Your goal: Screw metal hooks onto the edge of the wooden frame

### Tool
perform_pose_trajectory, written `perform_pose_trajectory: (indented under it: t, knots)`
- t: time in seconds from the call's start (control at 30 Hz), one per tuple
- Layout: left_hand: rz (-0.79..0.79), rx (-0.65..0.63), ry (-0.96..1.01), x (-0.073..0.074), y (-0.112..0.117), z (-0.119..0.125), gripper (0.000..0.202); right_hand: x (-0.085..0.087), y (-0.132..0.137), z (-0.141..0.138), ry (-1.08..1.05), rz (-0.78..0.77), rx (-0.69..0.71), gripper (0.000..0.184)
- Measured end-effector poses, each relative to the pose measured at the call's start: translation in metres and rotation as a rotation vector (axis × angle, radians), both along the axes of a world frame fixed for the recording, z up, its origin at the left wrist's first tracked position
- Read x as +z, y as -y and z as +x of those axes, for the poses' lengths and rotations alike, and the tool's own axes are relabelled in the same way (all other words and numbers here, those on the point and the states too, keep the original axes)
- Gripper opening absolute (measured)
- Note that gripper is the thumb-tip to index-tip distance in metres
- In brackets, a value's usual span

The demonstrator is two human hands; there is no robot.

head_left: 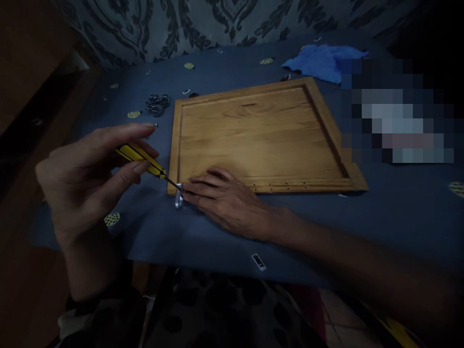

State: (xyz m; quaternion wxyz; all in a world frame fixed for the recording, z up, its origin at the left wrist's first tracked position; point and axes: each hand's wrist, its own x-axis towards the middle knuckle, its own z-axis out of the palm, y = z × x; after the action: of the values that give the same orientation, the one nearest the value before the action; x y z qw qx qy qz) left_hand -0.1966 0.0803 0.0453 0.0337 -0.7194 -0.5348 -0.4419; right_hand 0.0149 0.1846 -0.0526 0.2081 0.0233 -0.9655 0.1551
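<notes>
My left hand (94, 179) is closed around the yellow-and-black handle of a screwdriver (145, 162), with the thumb below and the index finger stretched above. The shaft slants down to the right, its tip at a small metal hook (179, 197) on the near left corner of a framed wooden panel (250, 137). Lying palm down along the panel's near edge, my right hand (228, 203) has its fingertips on the hook beside the screwdriver tip. Those fingertips partly cover the hook, and any screw there is too small to make out.
Several metal hooks (157, 104) lie in a pile beyond the panel's left side. A blue cloth (322, 62) lies at the back right, near a blurred-out patch. Small dark holes line the panel's near edge. The blue patterned table cover (217, 241) lies under everything.
</notes>
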Motion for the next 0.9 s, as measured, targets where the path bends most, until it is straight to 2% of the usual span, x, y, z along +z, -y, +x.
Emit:
perform_pose_trajectory:
  t: [0.2,0.5,0.77,0.9]
  knots:
    - [-0.015,-0.021,0.068,-0.0021,-0.0018,0.0035,0.048,0.0006,-0.0001,0.0000,0.012,0.007,-0.013,0.035]
    - [0.072,0.023,-0.002,-0.0021,-0.0055,0.0046,0.040,0.0021,-0.0006,0.0006,0.025,-0.008,0.005,0.037]
    - [0.028,-0.025,0.108,-0.0054,-0.0026,0.0010,0.054,0.0000,-0.0007,-0.0004,0.015,0.004,0.002,0.036]
    - [0.031,-0.019,0.086,-0.0051,-0.0028,0.0022,0.050,-0.0002,-0.0008,0.0001,-0.004,-0.003,0.003,0.037]
